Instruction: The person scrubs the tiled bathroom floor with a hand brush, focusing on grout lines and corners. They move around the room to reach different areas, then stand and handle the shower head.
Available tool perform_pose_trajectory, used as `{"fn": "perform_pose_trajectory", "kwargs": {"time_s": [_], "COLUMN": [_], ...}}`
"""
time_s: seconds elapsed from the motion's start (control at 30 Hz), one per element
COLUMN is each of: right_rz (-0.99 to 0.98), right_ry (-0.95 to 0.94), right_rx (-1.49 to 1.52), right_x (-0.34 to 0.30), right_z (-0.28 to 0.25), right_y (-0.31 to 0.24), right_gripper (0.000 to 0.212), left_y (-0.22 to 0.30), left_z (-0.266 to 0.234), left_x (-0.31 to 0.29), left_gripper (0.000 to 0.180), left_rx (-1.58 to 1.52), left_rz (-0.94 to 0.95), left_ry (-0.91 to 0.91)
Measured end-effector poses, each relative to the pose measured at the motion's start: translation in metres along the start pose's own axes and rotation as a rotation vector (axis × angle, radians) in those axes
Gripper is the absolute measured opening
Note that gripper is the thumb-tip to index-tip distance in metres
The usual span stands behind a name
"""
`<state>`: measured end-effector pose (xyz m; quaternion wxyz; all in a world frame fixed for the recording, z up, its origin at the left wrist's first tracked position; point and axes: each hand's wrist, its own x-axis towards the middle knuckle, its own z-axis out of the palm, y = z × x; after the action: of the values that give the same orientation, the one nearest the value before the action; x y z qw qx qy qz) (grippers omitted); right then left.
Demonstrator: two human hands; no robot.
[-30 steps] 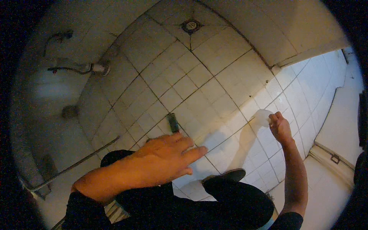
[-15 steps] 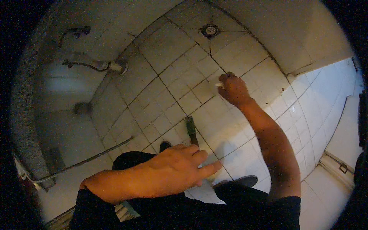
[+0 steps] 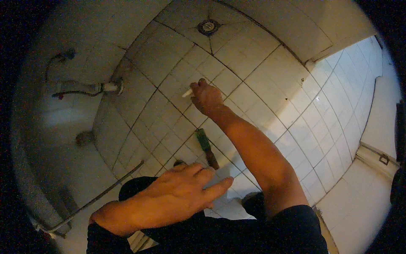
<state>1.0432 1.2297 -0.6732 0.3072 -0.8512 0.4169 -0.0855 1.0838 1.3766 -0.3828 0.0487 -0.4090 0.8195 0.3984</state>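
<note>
The right hand's fingers are closed around a small white object; its tip pokes out to the left over the tiled floor, and whether it touches the tiles is hard to tell. The left hand hovers palm down, its fingers loosely spread. Just beyond them, a brush with a green head and brown handle lies on the floor. Farther out are a pale pipe fitting at the left and a round drain
</note>
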Motion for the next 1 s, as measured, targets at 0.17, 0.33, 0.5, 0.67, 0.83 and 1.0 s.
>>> {"fn": "perform_pose_trajectory", "kwargs": {"time_s": [0.17,0.33,0.5,0.67,0.83,1.0], "right_rz": [0.080,-0.048,-0.025,0.077,0.005,-0.206], "right_ry": [-0.028,-0.677,-0.728,-0.512,-0.459,-0.662], "right_rx": [0.034,-0.153,-0.139,-0.020,0.017,0.016], "right_x": [-0.057,-0.152,-0.190,-0.194,-0.185,-0.155], "right_z": [0.022,0.061,0.103,0.102,0.088,0.009], "right_y": [-0.002,0.008,0.004,-0.008,-0.011,0.000], "right_gripper": [0.033,0.028,0.024,0.022,0.024,0.035], "left_y": [-0.006,-0.003,0.001,0.001,0.005,0.011], "left_z": [0.005,0.006,0.007,0.004,-0.004,-0.007], "left_x": [-0.011,-0.005,0.002,0.002,0.005,0.010], "left_gripper": [0.066,0.063,0.062,0.062,0.063,0.052], "left_rx": [0.039,0.043,0.096,0.079,0.053,0.043], "left_rz": [-0.045,0.029,0.047,0.038,0.027,-0.012], "left_ry": [-0.064,-0.060,-0.041,-0.046,-0.078,-0.052]}}
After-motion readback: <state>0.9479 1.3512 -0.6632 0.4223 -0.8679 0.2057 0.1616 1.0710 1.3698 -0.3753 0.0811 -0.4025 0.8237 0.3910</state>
